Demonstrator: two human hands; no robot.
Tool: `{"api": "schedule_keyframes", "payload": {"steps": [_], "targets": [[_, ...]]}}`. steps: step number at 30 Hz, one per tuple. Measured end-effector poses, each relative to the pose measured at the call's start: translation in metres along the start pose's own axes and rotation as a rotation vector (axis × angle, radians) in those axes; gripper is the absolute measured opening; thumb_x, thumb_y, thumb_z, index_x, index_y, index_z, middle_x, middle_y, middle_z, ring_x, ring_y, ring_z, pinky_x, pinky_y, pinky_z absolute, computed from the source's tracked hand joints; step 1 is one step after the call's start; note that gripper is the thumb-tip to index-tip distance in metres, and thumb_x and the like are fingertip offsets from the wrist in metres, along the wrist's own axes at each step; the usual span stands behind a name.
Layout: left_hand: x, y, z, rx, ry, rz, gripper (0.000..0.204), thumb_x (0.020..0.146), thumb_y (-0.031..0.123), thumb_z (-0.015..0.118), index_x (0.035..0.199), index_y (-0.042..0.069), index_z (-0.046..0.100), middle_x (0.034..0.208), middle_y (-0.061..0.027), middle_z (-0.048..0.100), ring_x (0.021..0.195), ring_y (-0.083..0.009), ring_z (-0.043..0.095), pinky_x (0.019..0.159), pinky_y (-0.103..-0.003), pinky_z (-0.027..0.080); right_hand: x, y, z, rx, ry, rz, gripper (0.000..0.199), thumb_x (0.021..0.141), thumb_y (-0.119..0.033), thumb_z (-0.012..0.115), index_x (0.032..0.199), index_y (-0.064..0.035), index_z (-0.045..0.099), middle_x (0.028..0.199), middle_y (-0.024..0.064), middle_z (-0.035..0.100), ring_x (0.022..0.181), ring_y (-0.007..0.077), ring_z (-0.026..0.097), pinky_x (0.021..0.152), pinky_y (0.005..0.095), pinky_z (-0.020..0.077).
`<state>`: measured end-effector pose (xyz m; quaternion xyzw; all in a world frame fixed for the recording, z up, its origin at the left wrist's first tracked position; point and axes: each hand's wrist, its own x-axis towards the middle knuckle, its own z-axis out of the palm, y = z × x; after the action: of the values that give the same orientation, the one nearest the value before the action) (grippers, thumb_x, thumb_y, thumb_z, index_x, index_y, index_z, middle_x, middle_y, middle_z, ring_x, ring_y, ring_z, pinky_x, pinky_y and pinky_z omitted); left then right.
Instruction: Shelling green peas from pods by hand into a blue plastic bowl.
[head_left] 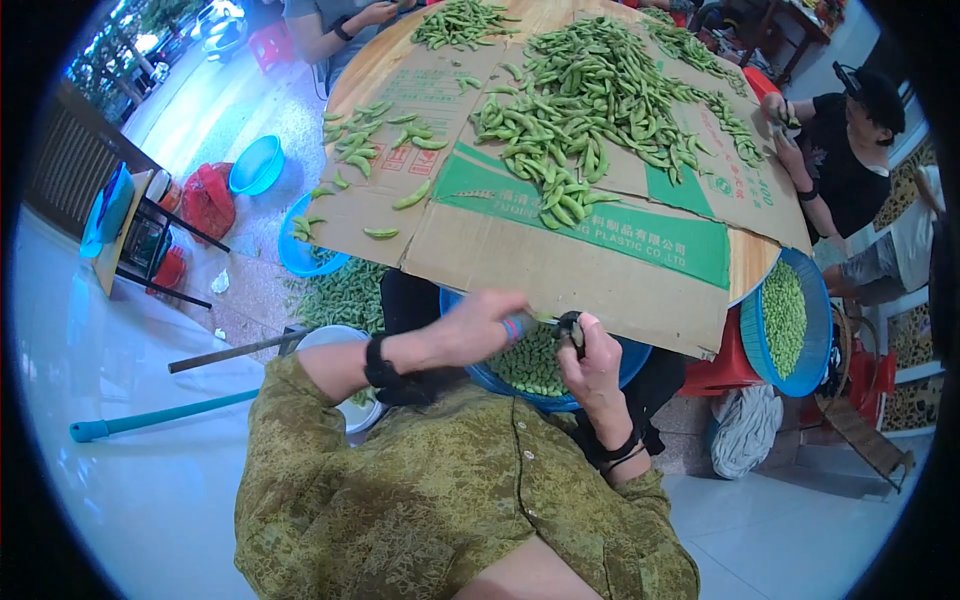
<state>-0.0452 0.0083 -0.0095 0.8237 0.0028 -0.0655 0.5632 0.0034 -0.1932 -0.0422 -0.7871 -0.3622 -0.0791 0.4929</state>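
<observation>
Above a blue basin [632,366] of shelled green beans [530,362], my two hands meet. My left hand [478,328], smeared by motion, has its fingers closed at a green soybean pod [541,315]. Something pink and blue wraps one of its fingers. My right hand [592,362] grips a small black-handled tool [571,328]; a bit of metal shows towards the pod, but its exact kind is unclear. Just beyond, loose soybean pods [600,100] are heaped on flattened cardboard [580,275] over a round wooden table [752,262].
At the right stands a blue basket [824,335] of shelled beans; a person [848,150] works beside the table. Another person's arm [325,38] shows at the far left. Pods [345,295] lie on the floor left, near a white bucket [335,338] and teal pole [165,415].
</observation>
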Motion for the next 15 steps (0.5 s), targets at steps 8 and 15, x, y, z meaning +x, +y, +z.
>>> {"api": "schedule_keyframes", "payload": {"steps": [8, 15], "targets": [[0.063, 0.017, -0.078, 1.047, 0.375, 0.563, 0.023, 0.065, 0.001, 0.060, 0.087, 0.002, 0.056, 0.091, -0.0168, 0.055, 0.089, -0.0348, 0.054, 0.074, -0.046, 0.045, -0.014, 0.011, -0.007, 0.212, -0.051, 0.114, 0.016, 0.081, 0.004, 0.058, 0.097, 0.0019, 0.054, 0.068, 0.0105, 0.053, 0.056, 0.0210, 0.054, 0.052, 0.0319, 0.0445], [0.156, 0.005, -0.029, 0.929, 0.170, 0.557, 0.013, 0.067, -0.002, 0.057, 0.080, -0.001, 0.059, 0.086, -0.0182, 0.054, 0.087, -0.0360, 0.055, 0.075, -0.043, 0.047, -0.008, -0.007, -0.018, 0.773, -0.068, 0.614, 0.017, 0.091, -0.008, 0.049, 0.105, 0.0006, 0.054, 0.072, 0.0043, 0.055, 0.053, 0.0129, 0.049, 0.042, 0.0249, 0.0371]]}}
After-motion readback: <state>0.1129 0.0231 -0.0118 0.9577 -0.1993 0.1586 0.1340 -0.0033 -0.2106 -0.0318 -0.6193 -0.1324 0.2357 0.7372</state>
